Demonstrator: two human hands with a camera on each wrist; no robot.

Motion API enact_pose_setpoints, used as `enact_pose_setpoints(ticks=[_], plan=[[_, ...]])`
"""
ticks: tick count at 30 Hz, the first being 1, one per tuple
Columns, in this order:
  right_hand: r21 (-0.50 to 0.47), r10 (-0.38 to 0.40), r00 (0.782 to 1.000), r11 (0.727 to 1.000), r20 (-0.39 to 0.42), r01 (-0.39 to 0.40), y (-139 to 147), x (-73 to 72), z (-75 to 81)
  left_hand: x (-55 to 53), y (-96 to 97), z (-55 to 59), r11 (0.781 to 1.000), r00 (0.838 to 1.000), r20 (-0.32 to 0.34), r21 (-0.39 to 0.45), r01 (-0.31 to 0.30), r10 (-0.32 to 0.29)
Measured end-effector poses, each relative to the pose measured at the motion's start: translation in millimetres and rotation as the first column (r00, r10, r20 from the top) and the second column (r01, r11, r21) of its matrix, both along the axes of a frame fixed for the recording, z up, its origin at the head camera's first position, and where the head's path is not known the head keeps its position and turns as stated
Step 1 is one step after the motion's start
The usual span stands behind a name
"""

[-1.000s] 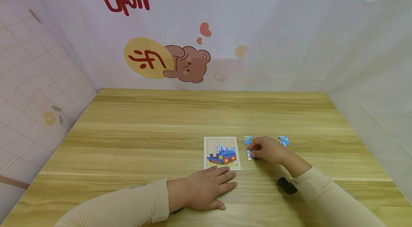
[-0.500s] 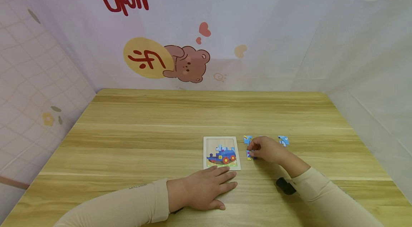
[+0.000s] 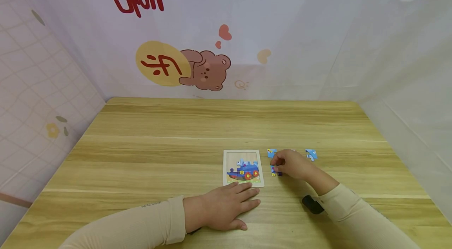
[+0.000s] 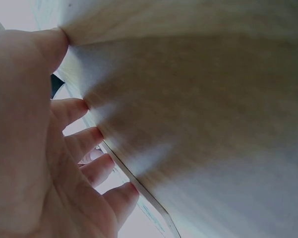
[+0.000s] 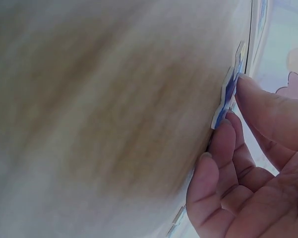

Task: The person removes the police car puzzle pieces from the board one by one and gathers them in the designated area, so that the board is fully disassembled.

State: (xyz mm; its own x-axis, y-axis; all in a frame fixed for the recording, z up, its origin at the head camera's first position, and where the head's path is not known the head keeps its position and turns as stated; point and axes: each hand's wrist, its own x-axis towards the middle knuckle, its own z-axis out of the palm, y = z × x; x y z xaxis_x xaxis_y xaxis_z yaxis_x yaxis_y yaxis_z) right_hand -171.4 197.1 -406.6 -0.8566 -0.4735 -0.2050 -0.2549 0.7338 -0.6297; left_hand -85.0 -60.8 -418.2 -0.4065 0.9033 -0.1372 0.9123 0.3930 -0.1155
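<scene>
A square, pale-framed puzzle board (image 3: 261, 170) lies on the table, partly filled with pieces that show a blue train (image 3: 247, 168). My left hand (image 3: 227, 206) lies flat with fingers spread, its fingertips at the board's near edge; the left wrist view shows those fingertips (image 4: 125, 191) along the frame. To the right of the board, my right hand (image 3: 293, 164) pinches a blue and purple puzzle piece (image 3: 273, 171) between thumb and fingers. In the right wrist view the piece (image 5: 227, 91) is close to the tabletop, thumb tip on it and a finger at its lower edge.
Loose puzzle pieces lie around the right hand: one with a yellow patch (image 3: 271, 152) by the board, and a light blue one (image 3: 311, 154) farther right. The wooden table (image 3: 159, 143) ends at a printed cloth wall (image 3: 282, 25). A black wrist device (image 3: 312, 204) sits under the right sleeve.
The piece under my right fingertips now shows more blue and purple, where it looked paler before. My right hand has shifted only slightly; the left hand and board have stayed in place.
</scene>
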Motion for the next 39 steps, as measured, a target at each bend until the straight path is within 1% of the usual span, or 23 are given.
enact_pose_setpoints(ticks=[7,11,14,16,21,27,34,39], plan=[[0.001,-0.004,1.000,1.000,-0.003,0.004,0.1,0.5,1.0,0.1,0.1,0.9,1.000,1.000,0.004,0.002,0.000,0.000],[-0.013,-0.032,0.999,0.999,-0.016,0.032,-0.2,0.3,3.8,0.3,-0.1,1.4,1.000,1.000,-0.001,0.005,0.001,-0.001],[-0.032,-0.050,0.998,0.998,-0.037,0.049,-2.8,-1.7,7.3,0.1,-0.4,2.1,1.000,1.000,0.007,0.005,0.001,-0.001],[-0.047,-0.061,0.997,0.997,-0.043,0.059,-6.8,-3.4,9.3,0.1,-0.8,2.7,1.000,1.000,0.014,0.001,0.001,-0.001],[-0.082,-0.060,0.997,0.995,-0.054,0.055,-21.2,-4.3,11.1,-0.2,-1.5,3.4,1.000,1.000,0.017,-0.002,0.002,-0.002],[-0.079,-0.048,0.993,0.996,-0.104,0.040,-38.5,-2.0,10.0,-0.1,-1.8,3.4,1.000,1.000,0.009,0.000,0.009,-0.009],[-0.073,-0.044,0.994,0.997,-0.097,0.037,-54.0,-1.2,7.1,1.6,-2.2,2.6,1.000,1.000,0.014,0.008,0.014,-0.014],[-0.073,-0.048,0.996,0.996,-0.076,0.043,-60.9,0.3,6.0,2.8,-1.9,1.8,1.000,1.000,-0.006,0.014,0.019,-0.019]])
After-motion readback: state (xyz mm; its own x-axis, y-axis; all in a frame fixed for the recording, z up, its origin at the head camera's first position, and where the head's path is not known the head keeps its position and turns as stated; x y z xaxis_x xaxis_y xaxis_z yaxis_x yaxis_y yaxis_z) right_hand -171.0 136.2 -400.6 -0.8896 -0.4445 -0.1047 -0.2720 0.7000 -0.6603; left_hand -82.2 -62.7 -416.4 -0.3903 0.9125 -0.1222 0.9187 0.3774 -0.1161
